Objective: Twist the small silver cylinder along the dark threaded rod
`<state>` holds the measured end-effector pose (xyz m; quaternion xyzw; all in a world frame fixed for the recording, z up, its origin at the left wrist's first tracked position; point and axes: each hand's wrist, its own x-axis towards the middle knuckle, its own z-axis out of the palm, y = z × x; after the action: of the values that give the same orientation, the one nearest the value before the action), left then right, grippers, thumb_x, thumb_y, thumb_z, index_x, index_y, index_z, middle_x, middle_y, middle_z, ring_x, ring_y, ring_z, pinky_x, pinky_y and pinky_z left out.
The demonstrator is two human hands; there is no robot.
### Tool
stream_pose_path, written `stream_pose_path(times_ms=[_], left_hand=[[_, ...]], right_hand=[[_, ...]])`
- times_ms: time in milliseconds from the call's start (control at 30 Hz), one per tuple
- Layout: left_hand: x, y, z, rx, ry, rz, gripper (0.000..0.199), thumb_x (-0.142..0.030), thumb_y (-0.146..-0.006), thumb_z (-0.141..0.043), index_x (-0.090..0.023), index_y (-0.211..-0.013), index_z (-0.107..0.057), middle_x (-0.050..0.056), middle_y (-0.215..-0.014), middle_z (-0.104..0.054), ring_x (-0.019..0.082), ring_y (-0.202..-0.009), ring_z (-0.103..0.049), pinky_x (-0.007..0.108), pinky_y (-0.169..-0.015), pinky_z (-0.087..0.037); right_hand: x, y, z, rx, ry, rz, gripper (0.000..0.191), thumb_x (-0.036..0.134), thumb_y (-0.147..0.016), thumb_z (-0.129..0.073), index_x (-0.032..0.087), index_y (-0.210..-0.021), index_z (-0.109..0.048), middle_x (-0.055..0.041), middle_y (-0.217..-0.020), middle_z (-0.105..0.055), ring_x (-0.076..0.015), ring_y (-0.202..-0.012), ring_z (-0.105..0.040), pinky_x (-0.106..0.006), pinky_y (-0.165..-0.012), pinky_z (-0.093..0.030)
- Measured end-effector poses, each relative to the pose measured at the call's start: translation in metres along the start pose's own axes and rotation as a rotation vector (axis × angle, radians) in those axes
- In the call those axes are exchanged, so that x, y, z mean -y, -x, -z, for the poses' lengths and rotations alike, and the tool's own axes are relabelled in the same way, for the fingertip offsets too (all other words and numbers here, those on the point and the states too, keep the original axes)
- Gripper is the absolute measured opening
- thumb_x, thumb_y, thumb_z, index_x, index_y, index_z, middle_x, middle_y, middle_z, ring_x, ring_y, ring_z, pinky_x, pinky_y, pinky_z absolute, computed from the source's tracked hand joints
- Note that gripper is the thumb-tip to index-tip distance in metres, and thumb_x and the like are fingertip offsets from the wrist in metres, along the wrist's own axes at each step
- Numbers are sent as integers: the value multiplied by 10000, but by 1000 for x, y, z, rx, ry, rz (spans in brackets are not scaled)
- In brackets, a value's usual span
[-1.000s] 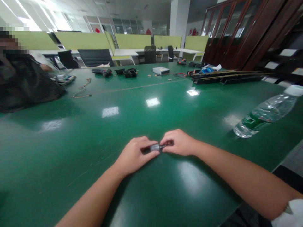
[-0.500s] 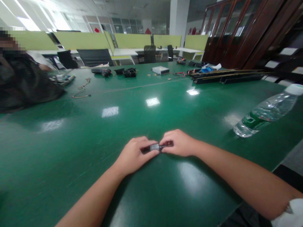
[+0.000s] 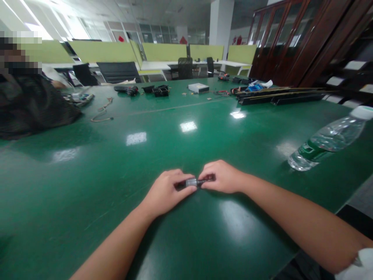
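While I have the left hand [image 3: 164, 191] clamped on a grey tube [image 3: 191, 182] over there, my right hand [image 3: 223, 177] pinches the thin dark piece [image 3: 199, 182] at its end.

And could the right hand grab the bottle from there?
Probably yes: the bottle is off to the right, and I see nothing in the way. The right hand would first have to let go of the small part.

White sleeve [image 3: 361, 265] (only edge showing), bare forearms [image 3: 118, 237].
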<state>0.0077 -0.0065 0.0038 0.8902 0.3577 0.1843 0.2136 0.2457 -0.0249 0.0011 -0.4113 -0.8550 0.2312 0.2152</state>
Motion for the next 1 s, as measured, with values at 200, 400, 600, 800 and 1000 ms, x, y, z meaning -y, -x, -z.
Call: stream_pose_path(times_ms=[200,400,600,800,1000], left_hand=[[1,0,0,-2,8,-9,251,-440,-900,-660,-297,-1082,-757,-5,-845,-696,152,-749,-629,256,-712,-426],[1,0,0,12,3,-1,242,-440,-904,-657,-294,-1070,-755,-12,-823,-682,147,-743,-621,253,-698,-419],[2,0,-1,10,12,-3,254,-440,-902,-660,-289,-1083,-754,-4,-848,-692,153,-758,-628,263,-720,-425],[2,0,-1,4,13,-4,245,-430,-898,-666,-288,-1077,-755,-5,-850,-697,157,-759,-630,265,-718,-423],[3,0,-2,9,26,3,245,-436,-901,-662,-294,-1080,-751,-10,-850,-690,148,-754,-627,258,-711,-426]], right_hand=[[1,1,1,1,11,3,150,240,-822,-724,160,-942,-767,-27,-810,-677,-127,-732,-594,-232,-675,-418],[0,2,2,12,16,10,155,231,-822,-720,155,-950,-763,-33,-830,-687,-133,-750,-602,-235,-687,-423],[1,2,5,17,16,-5,160,225,-814,-727,151,-951,-767,-35,-833,-689,-133,-749,-605,-235,-689,-430],[2,3,7,22,7,-20,147,222,-813,-722,154,-936,-767,-32,-822,-687,-127,-732,-602,-231,-678,-435],[-1,5,10,28,29,-3,128,208,-802,-723,157,-912,-765,-28,-817,-688,-125,-728,-602,-235,-679,-439]])
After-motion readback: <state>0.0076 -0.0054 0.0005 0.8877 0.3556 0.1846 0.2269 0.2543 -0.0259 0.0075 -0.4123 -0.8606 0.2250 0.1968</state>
